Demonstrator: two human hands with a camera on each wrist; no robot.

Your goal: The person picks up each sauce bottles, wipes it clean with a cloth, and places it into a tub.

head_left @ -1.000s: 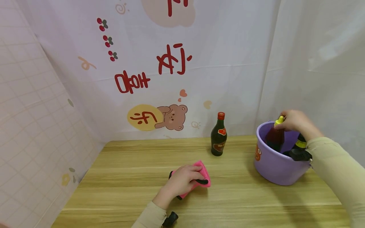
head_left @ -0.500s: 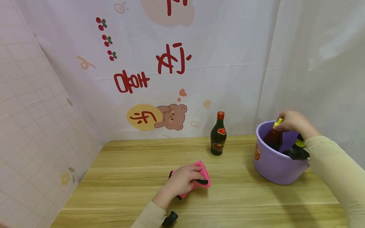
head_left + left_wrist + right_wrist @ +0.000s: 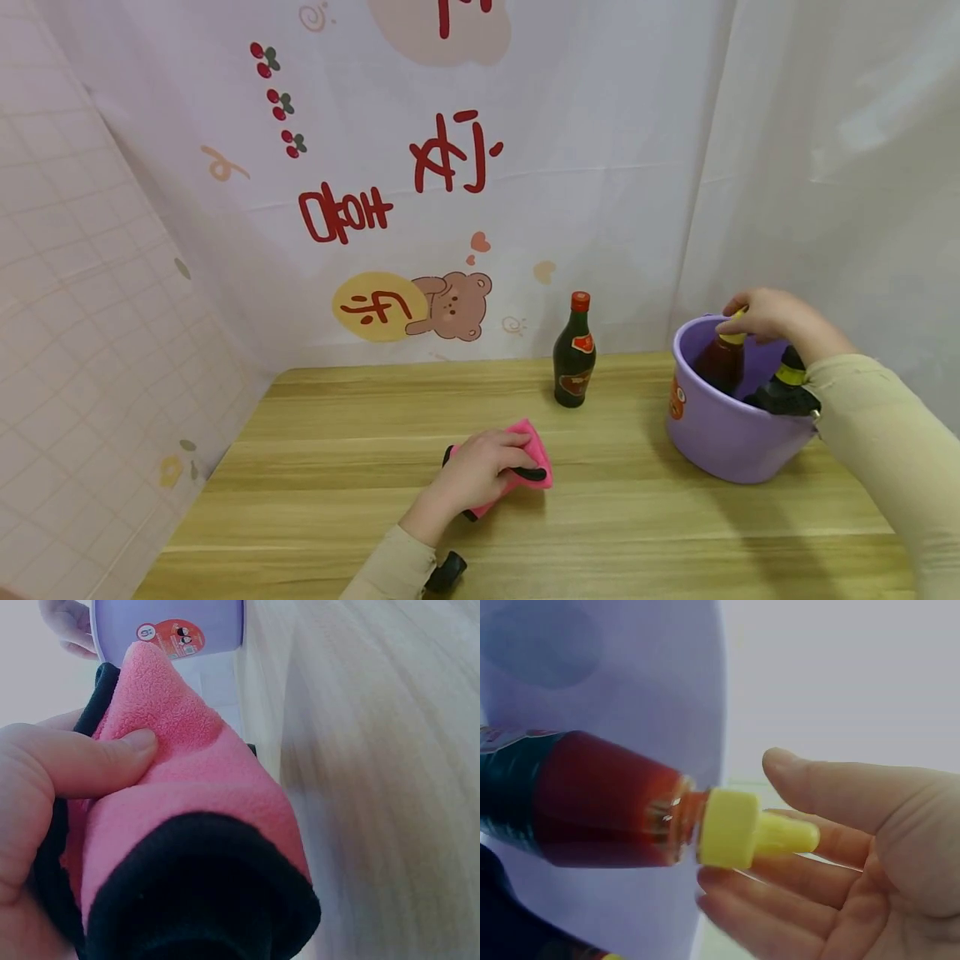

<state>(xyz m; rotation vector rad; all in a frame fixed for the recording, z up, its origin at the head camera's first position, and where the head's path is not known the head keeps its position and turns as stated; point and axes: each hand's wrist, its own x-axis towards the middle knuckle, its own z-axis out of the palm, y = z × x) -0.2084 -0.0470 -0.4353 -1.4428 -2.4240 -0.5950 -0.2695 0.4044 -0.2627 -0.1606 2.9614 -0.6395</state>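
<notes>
My left hand (image 3: 486, 467) grips a folded pink cloth with black trim (image 3: 537, 454) at mid-table; in the left wrist view the thumb presses on the cloth's fuzzy face (image 3: 176, 712). At the right, my right hand (image 3: 772, 318) is over the purple bucket (image 3: 738, 442). Inside the bucket stands a sauce bottle (image 3: 718, 367) of dark red sauce. In the right wrist view its yellow nozzle cap (image 3: 731, 829) lies between my spread fingers and thumb. The thumb is apart from the cap, and the fingers (image 3: 802, 870) extend behind it.
A dark green bottle with a red cap (image 3: 575, 362) stands upright at the table's back. A black bottle with a yellow band (image 3: 790, 373) is also in the bucket, near a black object (image 3: 783, 398) at the rim. White printed curtains (image 3: 600, 167) hang behind.
The sauce bottle has sunk slightly deeper into the bucket. My right hand's fingers have loosened from its cap. The left hand and cloth have stayed in place.
</notes>
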